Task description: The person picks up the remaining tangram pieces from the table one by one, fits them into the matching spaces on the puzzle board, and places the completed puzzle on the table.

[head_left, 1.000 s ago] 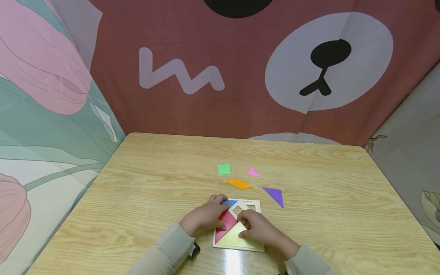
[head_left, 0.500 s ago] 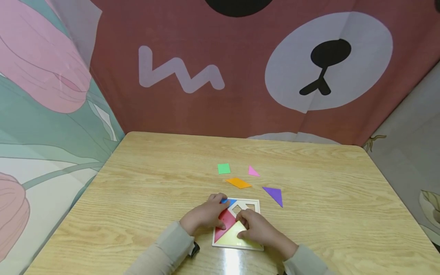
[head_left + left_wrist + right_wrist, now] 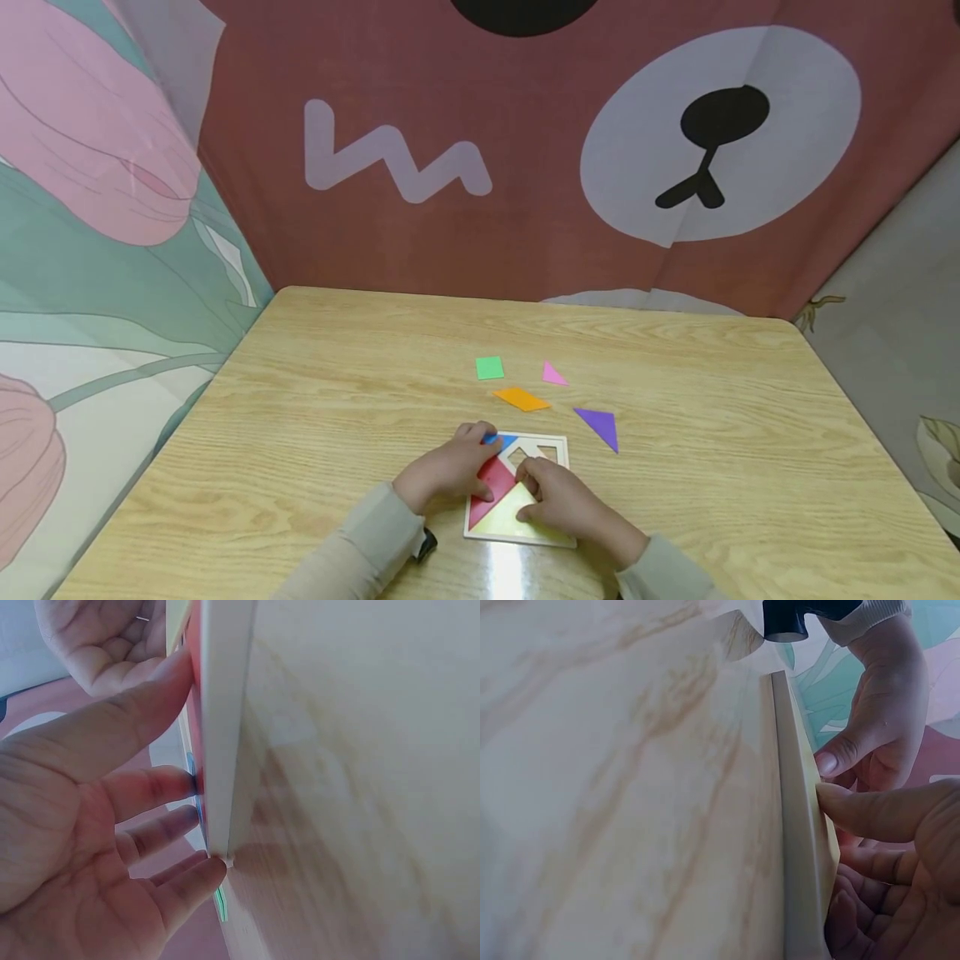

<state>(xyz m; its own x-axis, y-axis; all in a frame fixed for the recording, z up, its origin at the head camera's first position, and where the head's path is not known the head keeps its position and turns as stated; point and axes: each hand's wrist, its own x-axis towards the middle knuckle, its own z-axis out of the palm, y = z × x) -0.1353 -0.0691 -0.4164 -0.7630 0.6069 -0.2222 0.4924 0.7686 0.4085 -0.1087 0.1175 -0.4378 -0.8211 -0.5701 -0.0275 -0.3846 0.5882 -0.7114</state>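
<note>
A white square tangram tray (image 3: 564,452) lies on the table near me. In it are a red triangle (image 3: 495,477), a yellow triangle (image 3: 498,521) and, at the far left corner, a blue triangle (image 3: 508,441). My left hand (image 3: 448,468) rests across the tray's left side, thumb on the red triangle and fingertips on the blue one, as the left wrist view also shows. My right hand (image 3: 567,500) holds the yellow triangle, its thumb (image 3: 855,810) on the yellow face and the fingers curled by its tip. That hand hides the triangle's right part. Cut-out openings show at the tray's far right.
Beyond the tray lie a green square (image 3: 490,367), a pink triangle (image 3: 553,374), an orange parallelogram (image 3: 522,400) and a purple triangle (image 3: 602,427). A printed bear curtain (image 3: 420,250) hangs behind the wooden table (image 3: 300,400).
</note>
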